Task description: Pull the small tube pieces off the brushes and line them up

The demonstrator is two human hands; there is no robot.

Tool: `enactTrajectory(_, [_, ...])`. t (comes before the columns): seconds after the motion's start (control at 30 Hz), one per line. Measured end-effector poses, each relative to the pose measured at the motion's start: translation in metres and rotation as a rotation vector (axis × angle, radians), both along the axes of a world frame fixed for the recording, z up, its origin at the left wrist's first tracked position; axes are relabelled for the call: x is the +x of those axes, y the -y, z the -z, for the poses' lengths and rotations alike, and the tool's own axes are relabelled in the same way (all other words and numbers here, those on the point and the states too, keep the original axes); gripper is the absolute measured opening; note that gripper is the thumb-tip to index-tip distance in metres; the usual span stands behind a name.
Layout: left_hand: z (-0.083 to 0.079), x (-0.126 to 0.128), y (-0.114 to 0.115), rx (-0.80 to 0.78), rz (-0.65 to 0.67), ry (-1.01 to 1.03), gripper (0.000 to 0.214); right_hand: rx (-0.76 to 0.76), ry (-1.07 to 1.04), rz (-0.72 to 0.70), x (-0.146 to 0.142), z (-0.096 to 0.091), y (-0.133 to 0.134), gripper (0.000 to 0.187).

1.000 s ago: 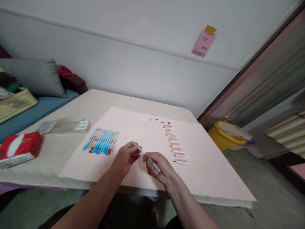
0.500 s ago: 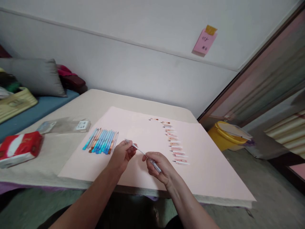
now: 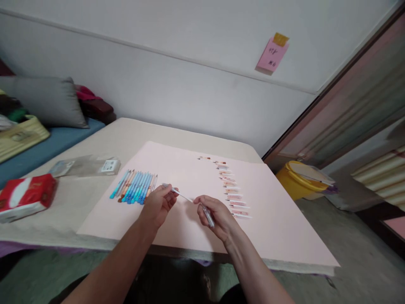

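Note:
My left hand (image 3: 160,206) pinches one end of a thin white pen refill (image 3: 185,196), a grey-white end showing past the fingertips. The refill runs across the gap towards my right hand (image 3: 217,215). There, closed fingers grip a clear, pale pen barrel (image 3: 208,216) that sticks out below them. I cannot tell whether the refill's far end sits inside the barrel. To the left of my hands lies a row of blue, brown and orange pens (image 3: 137,185). Right of them, a slanting column of white and pinkish pen parts with dark tips (image 3: 234,197) lies on the pink sheet (image 3: 272,211).
A beige-covered table (image 3: 136,128) carries the sheet. At the left are a clear plastic bag (image 3: 85,166) and a red tissue pack (image 3: 28,196). A yellow bucket (image 3: 287,181) stands on the floor at right. The wall (image 3: 190,97) rises behind.
My left hand has shifted slightly left and my right hand slightly right and up. More of the refill shows between them. The pens and parts on the sheet have stayed put.

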State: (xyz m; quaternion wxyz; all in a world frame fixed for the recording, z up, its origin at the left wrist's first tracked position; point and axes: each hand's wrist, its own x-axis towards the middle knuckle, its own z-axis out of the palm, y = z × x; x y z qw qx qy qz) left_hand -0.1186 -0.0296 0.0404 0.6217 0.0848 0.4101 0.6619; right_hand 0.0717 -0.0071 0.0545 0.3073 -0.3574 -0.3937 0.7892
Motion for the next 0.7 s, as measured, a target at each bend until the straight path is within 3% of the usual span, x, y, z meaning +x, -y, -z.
enactTrajectory(0.17, [0.002,0.015,0.006,-0.028,0.118,-0.030,0.013,-0.104,-0.059,0.070,-0.005,0.002,0.000,0.024])
enactTrajectory(0.37, [0.005,0.028,0.013,-0.022,0.190,-0.056,0.013,-0.020,0.078,-0.002,-0.014,-0.002,0.011,0.018])
enactTrajectory(0.7, [0.003,0.017,0.006,-0.038,0.088,-0.008,0.012,0.005,0.103,0.080,-0.010,-0.005,0.008,0.011])
